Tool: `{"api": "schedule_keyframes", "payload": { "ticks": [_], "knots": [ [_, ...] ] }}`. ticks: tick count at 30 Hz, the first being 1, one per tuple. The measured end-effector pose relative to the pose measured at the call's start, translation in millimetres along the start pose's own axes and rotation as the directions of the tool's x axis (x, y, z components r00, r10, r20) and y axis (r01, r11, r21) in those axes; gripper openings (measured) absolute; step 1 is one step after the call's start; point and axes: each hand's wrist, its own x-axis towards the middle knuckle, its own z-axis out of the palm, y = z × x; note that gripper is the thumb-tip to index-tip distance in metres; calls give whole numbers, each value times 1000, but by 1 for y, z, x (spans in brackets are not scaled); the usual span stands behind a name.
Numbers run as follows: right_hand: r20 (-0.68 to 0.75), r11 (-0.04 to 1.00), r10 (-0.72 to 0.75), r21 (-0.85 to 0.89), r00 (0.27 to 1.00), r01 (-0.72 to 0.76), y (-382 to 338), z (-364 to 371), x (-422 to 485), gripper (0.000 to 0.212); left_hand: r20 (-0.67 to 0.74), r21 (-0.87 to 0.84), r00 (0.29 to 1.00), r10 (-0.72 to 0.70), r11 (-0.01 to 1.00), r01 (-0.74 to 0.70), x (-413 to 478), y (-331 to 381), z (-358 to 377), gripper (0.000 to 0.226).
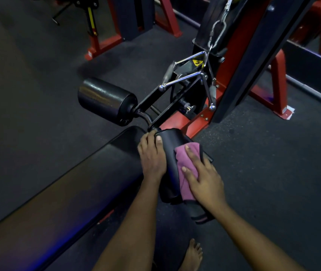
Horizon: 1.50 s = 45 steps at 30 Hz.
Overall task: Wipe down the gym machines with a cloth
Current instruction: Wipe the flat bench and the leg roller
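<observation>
Two hands busy: my left hand grips near roller pad, right hand flat, pressing pink cloth onto it; mid-wipe, I judge; next, sweep cloth along pad

Dark speckled floor all round. A machine's red leg is planted on it, another red base stands further back, and a bare foot stands at the near edge.

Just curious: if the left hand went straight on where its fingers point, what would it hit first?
Probably the black bent tube just beyond the left hand, where the roller pad mounts; depth unclear.
</observation>
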Motion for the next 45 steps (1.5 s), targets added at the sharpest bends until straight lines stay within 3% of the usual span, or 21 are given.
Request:
{"api": "schedule_keyframes", "payload": {
  "ticks": [8,10,14,16,18,20,22,24,26,27,31,33,35,37,39,41,45],
  "knots": [
    [-10,967,-164,-200,986,159,-39,5,27,63,37,-245,998,-53,968,60,2,-38,-4,28],
    [-36,982,-135,-139,990,129,-41,9,77,59,33,-251,998,-53,966,60,2,-35,-3,24],
    [49,991,68,113,996,-73,-28,7,142,55,44,-239,997,-66,968,74,-1,-32,-5,22],
    [2,999,34,19,999,-34,-35,8,114,58,64,-251,994,-84,963,97,-2,-32,-8,22],
    [-11,980,-109,-172,994,105,-47,10,70,65,89,-263,989,-114,955,134,-3,-36,-11,25],
    [5,965,-153,-216,988,150,-48,13,58,66,112,-262,986,-121,954,147,-2,-40,-9,26],
    [33,988,-90,-125,995,93,-40,9,90,61,101,-257,987,-125,955,147,-1,-42,-9,16],
    [119,992,47,110,992,-61,-28,11,131,52,83,-241,988,-132,959,148,1,-47,-8,19],
    [224,858,214,422,951,-292,-16,10,155,46,69,-235,991,-115,963,128,0,-48,-7,21],
    [231,811,260,474,938,-342,-13,9,156,45,76,-241,991,-113,962,128,-1,-47,-8,20],
    [89,966,105,229,990,-123,-17,6,88,57,116,-283,987,-110,949,139,2,-53,-9,29],
    [27,992,40,121,999,-43,-17,9,70,59,105,-296,990,-94,948,121,2,-58,-6,33],
    [93,962,123,232,988,-142,-10,12,98,54,90,-285,992,-85,952,108,3,-61,-5,34],
    [218,835,249,446,944,-323,-1,17,131,44,100,-239,990,-97,964,119,3,-63,-5,34],
    [258,747,299,535,919,-394,2,17,141,41,124,-169,985,-119,976,139,3,-62,-9,29],
    [192,811,261,488,946,-323,1,16,121,50,107,-48,985,-139,988,144,2,-59,-18,24],
    [37,980,133,146,990,-137,-11,12,49,63,-11,40,991,-133,990,133,-3,-30,-28,30]
  ]
}}
